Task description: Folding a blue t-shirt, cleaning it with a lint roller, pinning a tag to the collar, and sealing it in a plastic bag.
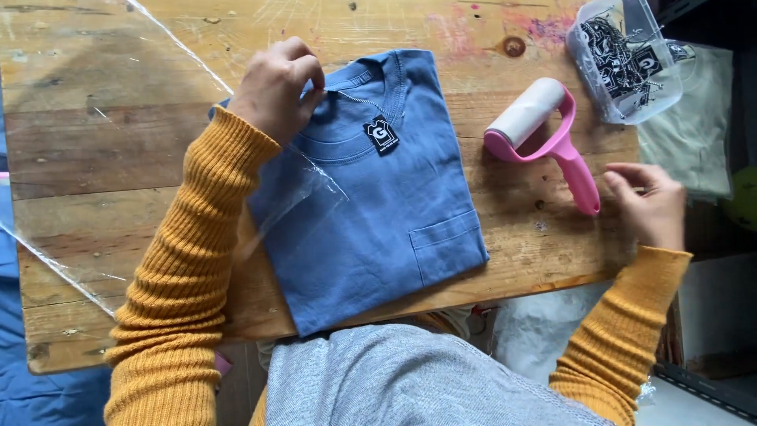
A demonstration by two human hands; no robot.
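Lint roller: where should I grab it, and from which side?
Grab the lint roller by its pink handle, coming from the right, where the right hand already rests near the handle's end. The handle is long, narrow and bare; the white roll probably is sticky.

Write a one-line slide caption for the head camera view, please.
Left hand pinches the collar of a folded blue T-shirt; right hand rests beside a pink lint roller.

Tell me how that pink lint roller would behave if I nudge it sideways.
The lint roller would probably pivot more than roll, since its handle rests flat on the table. It looks light. Its pale roll is likely tacky and could grab the blue shirt.
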